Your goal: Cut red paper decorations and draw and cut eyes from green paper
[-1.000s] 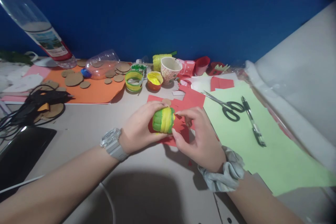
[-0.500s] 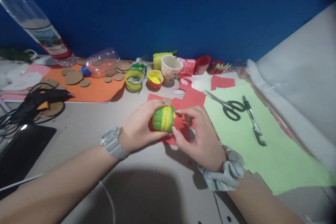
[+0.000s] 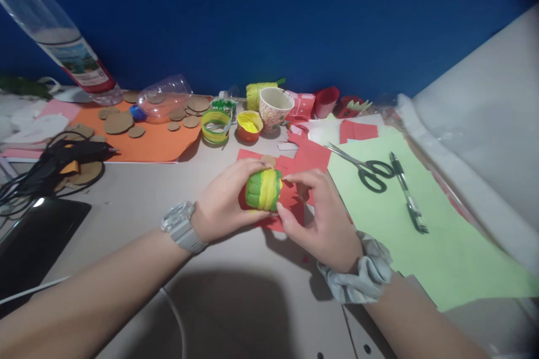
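Note:
A small green-and-yellow ribbed craft piece, shaped like a little pot on its side, is between my two hands. My left hand wraps round its left end, thumb below and fingers above. At its right rim, the thumb and index fingertips of my right hand pinch the edge; the exact contact is hard to make out. Beneath it lies red paper with cut pieces. A small tan disc shows just behind my left fingers.
Scissors and a pen lie on green paper at right. Behind stand a patterned paper cup, a small red cup and a tape roll. Left are a glue gun, cardboard discs, bottles and a black phone.
Almost nothing differs. The view has shifted very slightly, and both hands keep the same hold on the green-and-yellow piece.

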Action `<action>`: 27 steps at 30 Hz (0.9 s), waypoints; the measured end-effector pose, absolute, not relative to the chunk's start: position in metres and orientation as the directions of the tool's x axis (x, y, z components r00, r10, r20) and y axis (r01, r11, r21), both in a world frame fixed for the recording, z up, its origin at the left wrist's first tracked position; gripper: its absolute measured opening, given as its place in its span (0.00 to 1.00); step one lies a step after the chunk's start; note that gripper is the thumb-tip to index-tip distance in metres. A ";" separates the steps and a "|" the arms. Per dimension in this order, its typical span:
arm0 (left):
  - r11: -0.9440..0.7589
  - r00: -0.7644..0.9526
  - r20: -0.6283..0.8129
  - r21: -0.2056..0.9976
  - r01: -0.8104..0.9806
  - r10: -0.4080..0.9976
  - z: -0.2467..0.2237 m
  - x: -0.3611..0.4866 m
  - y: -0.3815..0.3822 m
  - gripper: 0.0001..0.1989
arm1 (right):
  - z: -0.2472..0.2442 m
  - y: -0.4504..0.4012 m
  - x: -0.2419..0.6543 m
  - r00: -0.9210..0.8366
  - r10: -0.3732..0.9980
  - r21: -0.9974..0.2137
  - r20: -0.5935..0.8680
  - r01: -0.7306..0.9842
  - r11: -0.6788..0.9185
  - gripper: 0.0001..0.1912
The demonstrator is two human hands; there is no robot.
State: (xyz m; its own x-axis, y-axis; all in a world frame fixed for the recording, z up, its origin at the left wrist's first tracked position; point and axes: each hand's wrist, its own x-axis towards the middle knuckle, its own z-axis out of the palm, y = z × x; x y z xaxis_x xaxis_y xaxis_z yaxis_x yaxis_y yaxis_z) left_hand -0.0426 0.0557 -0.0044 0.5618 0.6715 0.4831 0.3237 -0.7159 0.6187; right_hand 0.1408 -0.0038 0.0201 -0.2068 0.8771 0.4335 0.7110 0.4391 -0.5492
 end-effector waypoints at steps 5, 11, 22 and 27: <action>-0.721 0.564 0.497 0.629 0.289 0.659 -0.003 -0.043 0.056 0.30 | 0.020 -0.004 0.140 -0.210 0.872 -0.542 0.442 0.712 0.446 0.19; -0.723 0.559 0.501 0.625 0.295 0.661 -0.004 -0.043 0.056 0.29 | 0.021 -0.004 0.140 -0.209 0.871 -0.545 0.445 0.709 0.448 0.20; -0.739 0.565 0.518 0.614 0.276 0.642 -0.003 -0.042 0.056 0.29 | 0.022 -0.004 0.140 -0.228 0.864 -0.532 0.449 0.709 0.463 0.20; -0.742 0.563 0.522 0.611 0.277 0.640 -0.003 -0.041 0.056 0.29 | 0.021 -0.004 0.140 -0.235 0.863 -0.532 0.447 0.706 0.468 0.20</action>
